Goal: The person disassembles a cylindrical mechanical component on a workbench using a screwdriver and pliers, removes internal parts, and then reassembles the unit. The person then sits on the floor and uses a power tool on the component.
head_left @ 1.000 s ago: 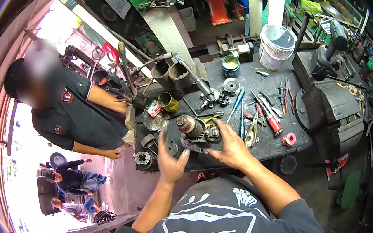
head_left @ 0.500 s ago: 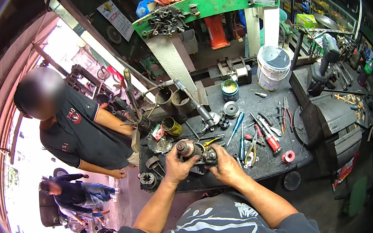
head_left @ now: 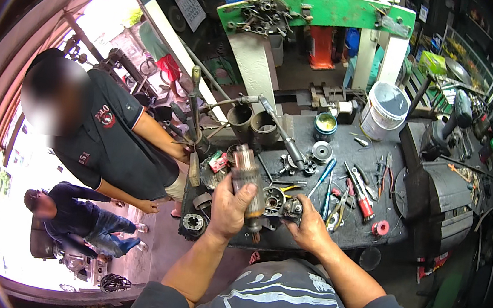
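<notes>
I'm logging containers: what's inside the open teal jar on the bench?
The jar holds something yellowish, perhaps grease, visible from above. How deep it goes, and whether anything lies beneath its surface, is hidden.

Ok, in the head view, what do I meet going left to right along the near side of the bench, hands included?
Round metal housing, left hand holding a metal cylinder, rounded metal part, right hand gripping it, yellow-handled pliers, red spool.

Remotely, I see a dark tabletop (head_left: 346, 151) carrying a white bucket (head_left: 376, 118), a teal jar (head_left: 325, 127), a round metal pulley (head_left: 322, 152), a blue-handled screwdriver (head_left: 328, 168), red-handled pliers (head_left: 388, 170), yellow-handled pliers (head_left: 339, 211) and, near its front edge, a red spool (head_left: 380, 229).
</notes>
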The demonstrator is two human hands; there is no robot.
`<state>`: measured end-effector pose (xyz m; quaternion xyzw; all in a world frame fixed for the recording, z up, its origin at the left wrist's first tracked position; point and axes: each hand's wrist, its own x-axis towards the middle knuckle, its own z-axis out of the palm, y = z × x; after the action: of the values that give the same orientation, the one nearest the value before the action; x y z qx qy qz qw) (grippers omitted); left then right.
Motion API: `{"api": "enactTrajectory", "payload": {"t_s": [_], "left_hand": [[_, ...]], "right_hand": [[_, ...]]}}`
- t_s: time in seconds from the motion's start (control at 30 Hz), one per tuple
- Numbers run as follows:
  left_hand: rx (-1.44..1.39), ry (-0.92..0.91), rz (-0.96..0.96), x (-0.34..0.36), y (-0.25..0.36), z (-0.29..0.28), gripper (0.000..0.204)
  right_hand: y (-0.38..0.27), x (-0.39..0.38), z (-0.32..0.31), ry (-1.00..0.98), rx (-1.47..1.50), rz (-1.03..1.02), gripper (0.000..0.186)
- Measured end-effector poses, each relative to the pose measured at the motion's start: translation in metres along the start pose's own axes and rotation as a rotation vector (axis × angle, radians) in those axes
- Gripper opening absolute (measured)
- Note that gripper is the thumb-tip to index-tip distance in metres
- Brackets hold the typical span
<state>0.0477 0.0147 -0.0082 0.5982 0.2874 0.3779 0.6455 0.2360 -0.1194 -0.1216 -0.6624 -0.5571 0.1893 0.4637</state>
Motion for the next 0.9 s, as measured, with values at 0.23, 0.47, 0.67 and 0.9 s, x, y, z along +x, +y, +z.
{"api": "enactTrajectory", "payload": {"t_s": [0.23,0.47,0.67,0.9], "left_hand": [[0.176,0.079,-0.043,-0.042,-0.012,0.012,0.048],[0.13,0.055,-0.118,-0.06,-0.018,0.002,0.044],[-0.095,0.039,-0.21,-0.065,-0.028,-0.009,0.044],[-0.054,0.011,-0.197,-0.07,-0.026,-0.012,0.046]], "right_hand": [[0.003,-0.002,0.004,-0.021,-0.009,0.064,0.08],[-0.002,-0.001,-0.002,-0.027,-0.04,0.056,0.085],[-0.012,-0.001,-0.011,-0.038,-0.017,0.036,0.091],[-0.014,0.0,-0.014,-0.063,-0.012,0.081,0.093]]}}
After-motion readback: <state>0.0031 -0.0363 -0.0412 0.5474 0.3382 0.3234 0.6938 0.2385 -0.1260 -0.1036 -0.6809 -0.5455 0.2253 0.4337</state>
